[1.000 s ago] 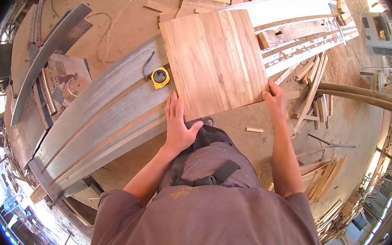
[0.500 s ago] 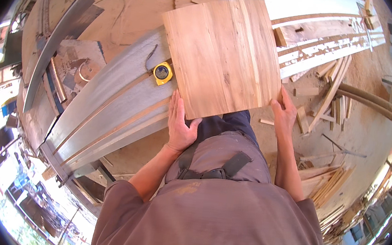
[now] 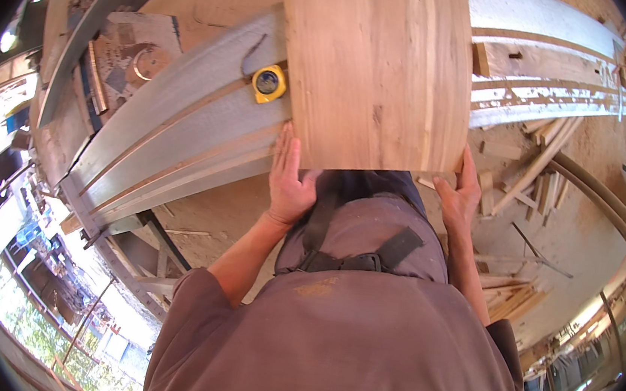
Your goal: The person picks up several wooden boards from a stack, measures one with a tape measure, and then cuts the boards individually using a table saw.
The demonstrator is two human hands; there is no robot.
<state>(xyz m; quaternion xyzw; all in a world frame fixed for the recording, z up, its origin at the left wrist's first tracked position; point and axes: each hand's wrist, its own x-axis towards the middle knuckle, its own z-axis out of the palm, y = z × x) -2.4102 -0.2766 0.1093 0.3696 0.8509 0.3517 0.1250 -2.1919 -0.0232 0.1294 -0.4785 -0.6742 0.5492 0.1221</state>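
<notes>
A square wooden panel (image 3: 377, 81), made of glued strips with brown streaks, lies flat across the metal-topped bench and juts past its near side. My left hand (image 3: 292, 182) holds the near left corner, fingers straight along the side edge and thumb by the near edge. At the near right corner my right hand (image 3: 461, 193) grips the other side, its fingers partly hidden by the edge and its thumb apart. A yellow tape measure (image 3: 269, 84) sits on the bench just left of the panel, touched by neither hand.
The long bench (image 3: 184, 126) has a grey metal top with wooden strips let into it. A wooden block (image 3: 481, 59) stands right of the panel. Offcuts (image 3: 547, 192) litter the floor at right, near curved pipes (image 3: 606, 205). A curved grey piece (image 3: 91, 31) lies at far left.
The panel has turned slightly and now sits squarer to my body, with both hands still at its near corners. The whole view has shifted a little.
</notes>
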